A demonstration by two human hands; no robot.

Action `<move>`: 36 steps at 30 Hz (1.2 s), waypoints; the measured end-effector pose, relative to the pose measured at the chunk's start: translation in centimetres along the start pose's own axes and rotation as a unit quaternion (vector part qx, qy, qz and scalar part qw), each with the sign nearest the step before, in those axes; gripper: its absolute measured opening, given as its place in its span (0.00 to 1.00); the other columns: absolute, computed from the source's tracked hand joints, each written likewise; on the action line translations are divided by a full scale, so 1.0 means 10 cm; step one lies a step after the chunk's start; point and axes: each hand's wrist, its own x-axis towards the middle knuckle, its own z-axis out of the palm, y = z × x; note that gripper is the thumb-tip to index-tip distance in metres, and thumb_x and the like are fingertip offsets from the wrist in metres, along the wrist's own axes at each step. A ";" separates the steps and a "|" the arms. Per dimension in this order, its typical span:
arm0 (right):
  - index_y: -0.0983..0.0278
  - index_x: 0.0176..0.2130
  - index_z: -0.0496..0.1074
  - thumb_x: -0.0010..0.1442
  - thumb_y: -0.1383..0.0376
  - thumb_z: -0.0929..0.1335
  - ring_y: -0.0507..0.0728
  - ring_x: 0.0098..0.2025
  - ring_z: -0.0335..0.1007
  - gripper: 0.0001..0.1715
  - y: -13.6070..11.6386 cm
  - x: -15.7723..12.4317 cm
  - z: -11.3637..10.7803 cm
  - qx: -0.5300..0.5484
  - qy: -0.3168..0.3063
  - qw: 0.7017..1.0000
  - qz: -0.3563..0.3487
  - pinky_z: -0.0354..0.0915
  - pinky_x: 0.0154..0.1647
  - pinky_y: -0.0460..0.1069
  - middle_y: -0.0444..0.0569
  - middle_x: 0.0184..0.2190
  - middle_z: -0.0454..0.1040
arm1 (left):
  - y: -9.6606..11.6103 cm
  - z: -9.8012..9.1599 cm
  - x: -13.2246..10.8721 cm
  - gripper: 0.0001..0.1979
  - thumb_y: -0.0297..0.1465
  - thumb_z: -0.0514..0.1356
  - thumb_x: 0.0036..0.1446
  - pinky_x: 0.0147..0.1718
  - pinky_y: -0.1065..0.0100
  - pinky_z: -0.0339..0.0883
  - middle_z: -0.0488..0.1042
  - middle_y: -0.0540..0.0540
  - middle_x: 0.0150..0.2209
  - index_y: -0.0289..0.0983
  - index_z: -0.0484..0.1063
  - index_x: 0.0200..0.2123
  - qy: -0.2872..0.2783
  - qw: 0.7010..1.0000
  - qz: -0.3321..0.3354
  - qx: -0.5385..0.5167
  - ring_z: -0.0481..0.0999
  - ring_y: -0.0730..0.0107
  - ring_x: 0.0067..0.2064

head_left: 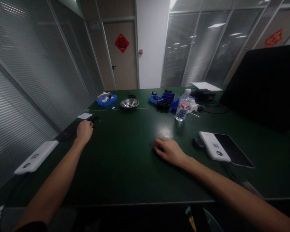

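My left hand [85, 130] reaches to the left side of the dark green table [125, 170], fingers curled closed. A small black object [93, 119] lies right at its fingertips; its kind is too dim to tell. Just beyond is a white piece of paper [84, 116]. My right hand [168, 149] rests low over the middle of the table, with thumb and fingers bent toward each other. Anything inside that grip is too small and dark to name. To its right lies a black computer mouse [198, 142].
A water bottle [183, 106] stands beyond my right hand. Further back are a metal bowl [130, 103], a blue basket [107, 100] and several blue trays [168, 97]. A white power bank [214, 146] overlaps a dark tablet [233, 149]; another power bank [36, 157] lies left. A black monitor [268, 87] looms right.
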 end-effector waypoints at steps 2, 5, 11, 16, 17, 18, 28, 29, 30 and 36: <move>0.61 0.48 0.73 0.68 0.65 0.66 0.54 0.39 0.72 0.09 0.00 0.00 0.00 0.000 -0.003 1.000 0.001 0.62 0.37 0.47 0.48 0.44 0.74 | 0.05 0.01 -0.03 0.12 0.25 0.59 0.56 0.45 0.58 0.72 0.80 0.31 0.42 0.32 0.81 0.40 0.001 0.999 0.017 0.031 0.79 0.47 0.46; 0.60 0.48 0.73 0.68 0.65 0.66 0.55 0.39 0.72 0.10 0.00 0.00 0.00 0.002 -0.003 1.000 0.001 0.62 0.38 0.47 0.48 0.44 0.74 | 0.09 0.03 -0.07 0.13 0.26 0.57 0.59 0.43 0.58 0.72 0.79 0.30 0.43 0.31 0.80 0.42 0.002 0.997 0.037 0.064 0.79 0.47 0.45; 0.60 0.48 0.73 0.68 0.65 0.66 0.54 0.38 0.71 0.09 0.03 -0.01 0.02 0.009 0.005 1.000 -0.006 0.63 0.38 0.48 0.47 0.44 0.73 | 0.11 0.01 -0.10 0.13 0.29 0.55 0.63 0.42 0.59 0.72 0.78 0.30 0.44 0.31 0.79 0.41 -0.001 0.994 0.060 0.092 0.78 0.48 0.44; 0.61 0.48 0.73 0.69 0.64 0.66 0.54 0.38 0.71 0.09 0.01 -0.01 0.01 0.008 0.000 1.000 -0.006 0.63 0.38 0.48 0.48 0.45 0.73 | 0.13 0.00 -0.09 0.13 0.29 0.54 0.63 0.43 0.56 0.71 0.77 0.29 0.43 0.29 0.78 0.40 0.006 0.993 0.071 0.093 0.77 0.45 0.46; 0.61 0.48 0.73 0.69 0.64 0.66 0.54 0.37 0.71 0.09 0.01 -0.01 0.01 0.007 0.000 1.000 -0.007 0.63 0.38 0.48 0.48 0.45 0.73 | 0.12 0.01 -0.09 0.13 0.29 0.54 0.63 0.43 0.56 0.71 0.77 0.29 0.43 0.29 0.78 0.41 0.006 0.994 0.070 0.089 0.77 0.46 0.45; 0.61 0.48 0.73 0.69 0.64 0.66 0.54 0.37 0.71 0.09 0.00 -0.01 0.00 0.005 0.001 1.000 -0.008 0.63 0.38 0.48 0.48 0.45 0.73 | 0.11 0.01 -0.09 0.13 0.29 0.54 0.63 0.43 0.56 0.71 0.77 0.29 0.43 0.30 0.78 0.41 0.007 0.994 0.069 0.084 0.77 0.47 0.44; 0.61 0.49 0.73 0.69 0.65 0.66 0.53 0.36 0.70 0.10 -0.02 -0.01 -0.02 0.013 -0.006 1.000 -0.001 0.62 0.36 0.47 0.48 0.44 0.73 | -0.02 0.08 -0.07 0.12 0.33 0.58 0.61 0.49 0.60 0.70 0.80 0.35 0.46 0.35 0.79 0.42 0.032 0.999 0.000 -0.022 0.78 0.51 0.48; 0.61 0.49 0.73 0.69 0.65 0.66 0.53 0.36 0.70 0.10 -0.02 -0.01 -0.03 0.012 -0.005 1.000 -0.001 0.62 0.36 0.47 0.48 0.44 0.73 | -0.04 0.09 -0.05 0.12 0.33 0.58 0.61 0.48 0.61 0.71 0.81 0.37 0.45 0.35 0.79 0.42 0.030 0.999 -0.017 -0.038 0.79 0.52 0.46; 0.61 0.49 0.73 0.69 0.64 0.66 0.53 0.36 0.70 0.10 -0.02 -0.01 -0.03 0.012 -0.004 1.000 -0.002 0.62 0.36 0.47 0.48 0.44 0.73 | -0.06 0.11 -0.02 0.12 0.34 0.59 0.60 0.47 0.63 0.71 0.81 0.38 0.44 0.35 0.80 0.43 0.026 0.998 -0.034 -0.054 0.80 0.54 0.46; 0.61 0.49 0.73 0.69 0.64 0.66 0.53 0.36 0.70 0.10 0.00 0.00 0.00 0.013 -0.003 1.000 -0.002 0.61 0.35 0.47 0.48 0.44 0.73 | -0.13 0.12 0.05 0.14 0.33 0.62 0.58 0.48 0.66 0.71 0.83 0.44 0.45 0.39 0.82 0.46 -0.014 0.987 -0.092 -0.128 0.81 0.57 0.47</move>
